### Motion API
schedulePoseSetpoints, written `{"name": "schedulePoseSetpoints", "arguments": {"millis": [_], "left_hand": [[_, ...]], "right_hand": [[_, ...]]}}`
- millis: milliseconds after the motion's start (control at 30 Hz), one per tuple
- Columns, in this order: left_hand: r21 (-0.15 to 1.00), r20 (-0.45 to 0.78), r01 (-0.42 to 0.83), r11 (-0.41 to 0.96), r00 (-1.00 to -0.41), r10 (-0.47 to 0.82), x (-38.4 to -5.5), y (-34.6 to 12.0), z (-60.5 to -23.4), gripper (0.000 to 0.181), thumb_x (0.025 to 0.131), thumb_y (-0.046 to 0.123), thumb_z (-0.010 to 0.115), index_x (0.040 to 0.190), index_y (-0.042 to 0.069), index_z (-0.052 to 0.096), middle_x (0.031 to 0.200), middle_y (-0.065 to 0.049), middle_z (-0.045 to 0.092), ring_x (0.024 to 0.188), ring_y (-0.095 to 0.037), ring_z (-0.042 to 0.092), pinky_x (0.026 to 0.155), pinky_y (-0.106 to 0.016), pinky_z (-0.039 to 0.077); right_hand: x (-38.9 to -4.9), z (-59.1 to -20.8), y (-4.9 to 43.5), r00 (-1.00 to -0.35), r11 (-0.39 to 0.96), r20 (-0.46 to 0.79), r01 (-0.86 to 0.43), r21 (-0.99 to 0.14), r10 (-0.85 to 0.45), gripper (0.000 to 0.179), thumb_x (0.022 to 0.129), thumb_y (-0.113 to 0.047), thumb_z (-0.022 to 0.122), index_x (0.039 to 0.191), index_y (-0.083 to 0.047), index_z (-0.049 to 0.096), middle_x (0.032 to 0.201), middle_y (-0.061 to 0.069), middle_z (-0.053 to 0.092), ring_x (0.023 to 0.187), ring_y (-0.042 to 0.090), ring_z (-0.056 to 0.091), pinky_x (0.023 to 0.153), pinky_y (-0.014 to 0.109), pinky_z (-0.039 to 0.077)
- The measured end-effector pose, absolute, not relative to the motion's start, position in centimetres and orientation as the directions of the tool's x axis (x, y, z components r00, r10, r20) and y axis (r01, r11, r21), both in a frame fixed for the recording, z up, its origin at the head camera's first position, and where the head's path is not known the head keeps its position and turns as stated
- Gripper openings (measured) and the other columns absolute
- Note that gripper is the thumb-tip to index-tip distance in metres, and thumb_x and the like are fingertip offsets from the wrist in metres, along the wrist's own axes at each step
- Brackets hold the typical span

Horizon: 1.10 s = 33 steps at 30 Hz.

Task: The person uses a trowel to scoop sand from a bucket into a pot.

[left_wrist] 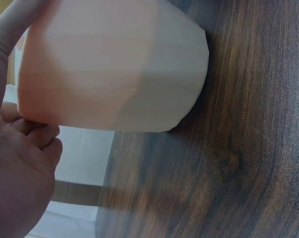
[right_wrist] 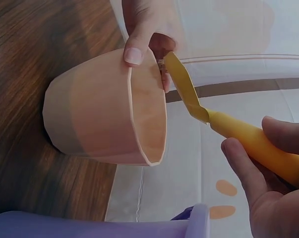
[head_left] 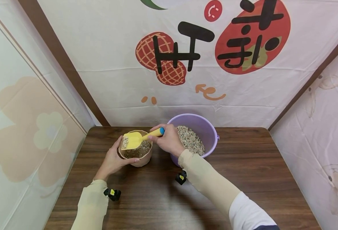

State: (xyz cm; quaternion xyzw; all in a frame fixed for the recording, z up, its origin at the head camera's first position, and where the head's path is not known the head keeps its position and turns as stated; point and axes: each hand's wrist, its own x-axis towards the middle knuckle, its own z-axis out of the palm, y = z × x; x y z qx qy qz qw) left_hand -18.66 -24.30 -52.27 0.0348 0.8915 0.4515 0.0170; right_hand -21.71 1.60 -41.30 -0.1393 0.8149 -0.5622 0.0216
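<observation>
A toy trowel (head_left: 133, 140) with a yellow blade and a blue-tipped yellow handle is held by my right hand (head_left: 169, 140). Its blade hangs tilted over the mouth of a faceted, pale pink flowerpot (head_left: 143, 160), with some small gravel near the blade tip. Dark, grainy material lies inside the pot. My left hand (head_left: 114, 159) grips the pot at its left side, the thumb over the near rim and the fingers around the far side. In the right wrist view, the trowel handle (right_wrist: 258, 148) lies between thumb and fingers. The left wrist view shows the pot's side wall (left_wrist: 99, 74).
A purple bucket (head_left: 210, 126) holding mixed gravel (head_left: 190, 140) stands just right of the pot, partly behind my right hand. Both stand near the back edge of the dark wooden table (head_left: 151, 201). Printed fabric walls (head_left: 114, 86) rise behind and at both sides.
</observation>
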Motion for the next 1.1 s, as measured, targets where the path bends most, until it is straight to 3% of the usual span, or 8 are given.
{"name": "schedulePoseSetpoints", "arguments": {"millis": [1100], "left_hand": [[0.804,0.001,0.043,0.594,-0.997,0.071,-18.6,-24.1,-52.3,0.132,0.070,0.044,0.094,0.163,0.005,0.008,0.161,-0.026,0.027,0.142,-0.043,0.036,0.111,-0.060,0.036]], "right_hand": [[-21.5,-41.8,3.6,-0.942,0.495,0.139,-0.283,-0.821,-0.306,0.019,0.086,-0.012,0.083,0.103,-0.007,0.077,0.092,0.005,0.070,0.077,0.013,0.061,0.067,0.024,0.053]]}}
